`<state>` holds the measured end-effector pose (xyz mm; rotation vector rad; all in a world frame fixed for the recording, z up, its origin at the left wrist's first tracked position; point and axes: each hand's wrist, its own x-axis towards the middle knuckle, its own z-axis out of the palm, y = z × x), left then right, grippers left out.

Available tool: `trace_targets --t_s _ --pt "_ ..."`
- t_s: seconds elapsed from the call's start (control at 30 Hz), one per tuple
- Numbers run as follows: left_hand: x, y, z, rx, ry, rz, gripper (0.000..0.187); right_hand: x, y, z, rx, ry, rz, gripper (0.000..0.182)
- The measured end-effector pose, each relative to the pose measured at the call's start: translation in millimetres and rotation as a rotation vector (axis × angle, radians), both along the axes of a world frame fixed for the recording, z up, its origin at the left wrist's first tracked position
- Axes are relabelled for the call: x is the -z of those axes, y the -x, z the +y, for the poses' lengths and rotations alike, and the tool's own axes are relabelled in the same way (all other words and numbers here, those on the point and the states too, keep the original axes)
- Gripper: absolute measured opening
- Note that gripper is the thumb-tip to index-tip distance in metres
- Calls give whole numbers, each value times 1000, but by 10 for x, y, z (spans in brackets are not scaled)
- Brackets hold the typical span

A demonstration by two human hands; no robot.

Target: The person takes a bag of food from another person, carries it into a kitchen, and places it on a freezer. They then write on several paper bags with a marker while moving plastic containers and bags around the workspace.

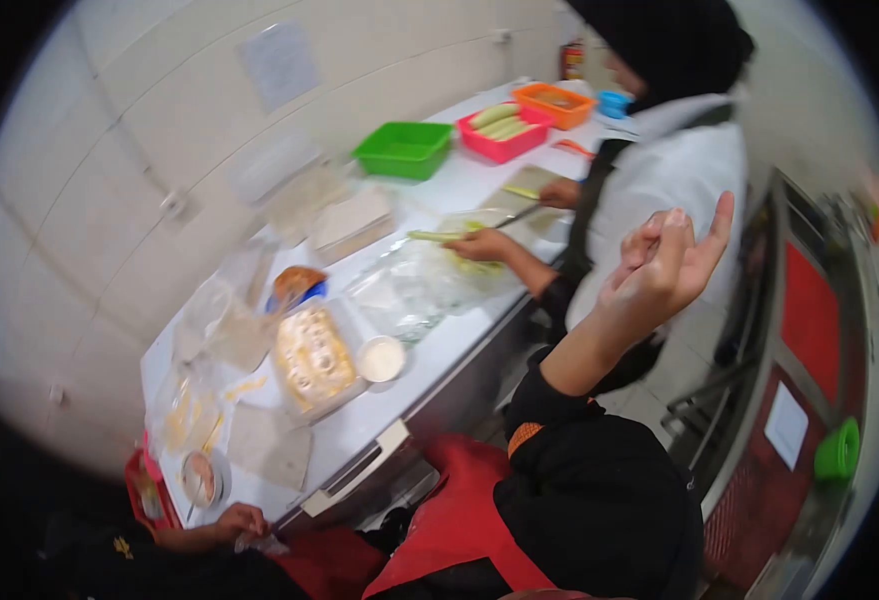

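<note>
My right hand [664, 265] is raised at the right, away from the table. One finger points up and the others are partly bent; nothing shows between them. Behind it stands a co-worker [679, 180] in a white top and black head covering. That person's hands hold a knife [519, 218] and a pale green vegetable strip [435, 236] over a clear plastic bag [404, 290]. My left hand is out of view. On the table nearer me are a tub of white and yellow food [314, 360] and a cup of white cream [381, 358].
Along the wall stand a green bin [404, 150], a pink bin [504, 145] of long pale vegetables and an orange bin [554, 103]. Another person's hand [239, 520] is near a bowl [201, 478]. A metal rack [749, 400] stands at right, beside a green container [836, 450].
</note>
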<state>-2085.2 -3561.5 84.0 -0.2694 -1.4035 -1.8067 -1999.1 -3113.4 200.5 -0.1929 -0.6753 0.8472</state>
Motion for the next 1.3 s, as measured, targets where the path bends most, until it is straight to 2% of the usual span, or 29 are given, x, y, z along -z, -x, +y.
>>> trace_targets --t_s 0.17,0.23,0.27,0.33,0.37,0.4,0.43,0.47,0.5,0.53,0.57,0.6,0.7,0.8,0.83,0.93,0.97,1.1,1.17,1.3 --pt "133 -92 183 496 44 -88 19 -38 -955 45 73 96 -72 56" --pt "153 -218 52 629 28 -137 18 90 -1284 -153 159 -36 -100 57" --pt "165 -350 -96 684 -7 -159 17 147 -1222 -266 108 -129 -88 57" --pt "157 -799 -463 779 -106 -216 16 300 -1006 -877 -424 -303 -33 62" --pt "132 -1057 -511 808 -108 -241 16 435 -824 -1251 -693 -301 -156 61" --pt "69 -1286 -573 776 -49 -245 15 497 -674 -1581 -926 -514 -379 62" --pt "-75 -1482 -416 574 75 -204 17 563 -508 -1885 -1112 -732 -643 65" --pt "-338 -1555 -506 203 813 -76 23 555 -416 -2194 -1324 -1021 -834 67" --pt "-434 -1709 -542 391 781 -192 28 491 -356 -2564 -1488 -1129 -760 63" --pt "-415 -1771 -550 349 806 -25 31 454 -401 -2901 -1615 -1205 -711 59" --pt "-388 -1844 -605 333 817 -90 29 469 -351 -3133 -1678 -1309 -615 47" --pt "-366 -1901 -650 333 836 -141 26 484 -331 -3320 -1719 -1401 -513 35" --pt "-427 -2154 -790 292 859 -240 20 389 -380 -3589 -1770 -1500 -401 15" --pt "-420 -2001 -775 163 969 -343 19 352 -56 -3660 -1933 -1453 -198 20" --pt "-407 -1980 -783 114 992 -329 20 295 21 -3662 -1936 -1502 -181 16" --pt "-543 -1909 -689 120 1003 -325 26 363 262 -3662 -1984 -1471 101 13" --pt "-569 -1853 -628 140 979 -328 32 371 311 -3596 -1923 -1495 57 5" --pt "-506 -1615 -528 312 1008 -346 39 510 409 -3354 -1924 -1352 28 5" --pt "-469 -1469 -466 454 997 -366 39 603 431 -3281 -1913 -1238 73 11" --pt "-307 -1192 -366 696 1002 -363 37 741 442 -2984 -1818 -1216 -94 11"
